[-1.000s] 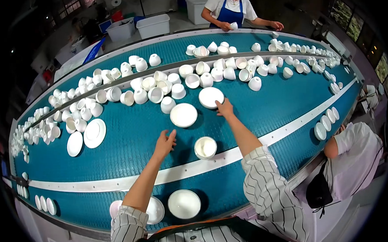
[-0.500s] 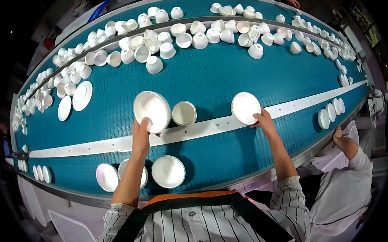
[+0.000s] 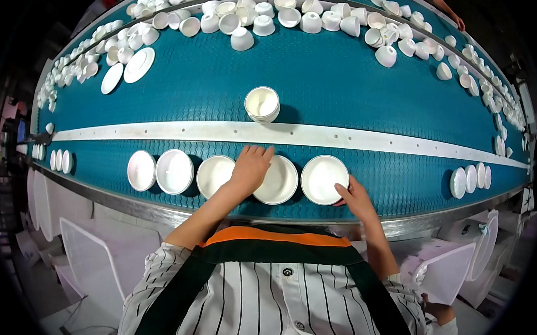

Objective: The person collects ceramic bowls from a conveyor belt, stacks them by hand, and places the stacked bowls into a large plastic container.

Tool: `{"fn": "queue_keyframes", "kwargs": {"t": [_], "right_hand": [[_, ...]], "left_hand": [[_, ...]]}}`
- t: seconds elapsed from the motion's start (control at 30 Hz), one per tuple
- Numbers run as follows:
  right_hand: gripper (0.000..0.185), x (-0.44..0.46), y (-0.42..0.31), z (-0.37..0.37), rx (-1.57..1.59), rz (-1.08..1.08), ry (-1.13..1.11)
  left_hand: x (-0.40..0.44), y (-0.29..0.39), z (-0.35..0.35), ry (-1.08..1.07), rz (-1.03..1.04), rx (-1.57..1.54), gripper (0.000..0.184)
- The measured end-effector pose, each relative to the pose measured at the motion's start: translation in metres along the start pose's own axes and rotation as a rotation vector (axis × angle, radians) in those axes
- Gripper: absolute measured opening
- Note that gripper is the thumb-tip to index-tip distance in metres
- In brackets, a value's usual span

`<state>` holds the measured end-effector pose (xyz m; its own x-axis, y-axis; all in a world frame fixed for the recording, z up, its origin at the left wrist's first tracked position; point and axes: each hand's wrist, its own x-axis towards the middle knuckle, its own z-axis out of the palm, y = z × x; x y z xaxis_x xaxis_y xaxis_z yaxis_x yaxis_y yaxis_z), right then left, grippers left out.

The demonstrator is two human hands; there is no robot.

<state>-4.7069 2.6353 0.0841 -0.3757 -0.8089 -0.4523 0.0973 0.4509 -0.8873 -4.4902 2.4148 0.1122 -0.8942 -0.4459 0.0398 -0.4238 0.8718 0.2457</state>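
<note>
My right hand grips the right rim of a white bowl on the near strip of the teal belt, thumb over the edge. My left hand reaches across the left rim of a neighbouring white bowl, fingers stretched forward and thumb hidden. Just left of that hand is another white bowl, partly covered by it. Two more bowls, one white and one at the row's left end, stand in line. Beyond the white divider rail sits a small stack of white cups.
A white divider rail runs across the teal belt. Many white cups crowd its far side, with oval plates at left. Small dishes stand at right. White bins are below the belt edge. Another person's hand shows at top right.
Both hands have come back from over the rail to the near strip, bringing the two bowls they held into the row. My left hand's fingers have straightened. The view has shifted.
</note>
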Motion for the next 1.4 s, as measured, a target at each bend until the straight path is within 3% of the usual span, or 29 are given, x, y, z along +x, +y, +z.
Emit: {"fn": "queue_keyframes", "kwargs": {"t": [0.03,0.1,0.2,0.27,0.43,0.53,0.6,0.63,0.7,0.8,0.97,1.07,1.13,1.17,1.2,1.27,1.33,1.4], "right_hand": [[0.038,-0.001,-0.006,0.0,-0.069,0.007,0.02],[0.036,0.003,-0.014,-0.004,-0.297,-0.002,0.059],[0.036,0.022,-0.017,-0.018,-0.594,-0.247,0.245],[0.039,0.041,-0.032,-0.014,-0.496,-0.336,0.234],[0.055,0.111,-0.101,0.043,-0.381,-0.585,0.063],[0.063,0.176,-0.125,0.082,-0.419,-0.594,-0.006],[0.064,0.21,-0.132,0.099,-0.397,-0.488,-0.208],[0.056,0.206,-0.145,0.104,-0.442,-0.299,-0.3],[0.042,0.212,-0.136,0.101,-0.176,-0.203,-0.393],[0.049,0.222,-0.114,0.078,0.012,-0.15,-0.421],[0.038,0.167,-0.109,-0.003,-0.058,-0.247,-0.154],[0.031,0.12,-0.115,-0.077,-0.379,-0.478,0.065],[0.032,0.101,-0.103,-0.119,-0.428,-0.537,0.17],[0.032,0.084,-0.112,-0.134,-0.362,-0.386,0.153],[0.033,0.081,-0.103,-0.154,-0.357,-0.372,0.193],[0.035,0.089,-0.075,-0.189,-0.363,-0.315,0.241],[0.041,0.099,-0.046,-0.212,-0.36,-0.214,0.257],[0.047,0.116,-0.022,-0.236,-0.441,-0.214,0.173]], "left_hand": [[0.005,0.013,-0.004,0.157,0.061,-0.135,0.042],[0.012,0.043,0.001,0.167,0.05,-0.226,0.05],[0.019,0.081,0.031,0.176,0.029,-0.228,0.057],[0.023,0.085,0.052,0.156,-0.049,-0.106,0.043],[0.026,0.084,0.051,0.09,-0.067,-0.057,0.041],[0.023,0.085,0.058,0.19,-0.068,-0.069,0.046],[0.017,0.09,0.038,0.286,-0.091,-0.232,0.051],[0.014,0.089,0.033,0.339,-0.09,-0.256,0.048],[0.008,0.085,0.023,0.43,-0.106,-0.324,0.043],[0.002,0.076,0.009,0.626,-0.158,-0.406,0.033],[0.02,0.079,-0.004,0.76,-0.199,-0.513,0.028],[0.046,0.097,0.001,0.708,-0.164,-0.527,0.026],[0.067,0.114,0.009,0.63,-0.118,-0.513,0.029],[0.078,0.123,0.013,0.61,-0.102,-0.541,0.029],[0.091,0.136,0.018,0.6,-0.105,-0.547,0.03],[0.121,0.165,0.025,0.558,-0.103,-0.606,0.038],[0.153,0.194,0.038,0.403,-0.11,-0.661,0.075],[0.191,0.225,0.061,0.341,-0.049,-0.586,0.097]]}}
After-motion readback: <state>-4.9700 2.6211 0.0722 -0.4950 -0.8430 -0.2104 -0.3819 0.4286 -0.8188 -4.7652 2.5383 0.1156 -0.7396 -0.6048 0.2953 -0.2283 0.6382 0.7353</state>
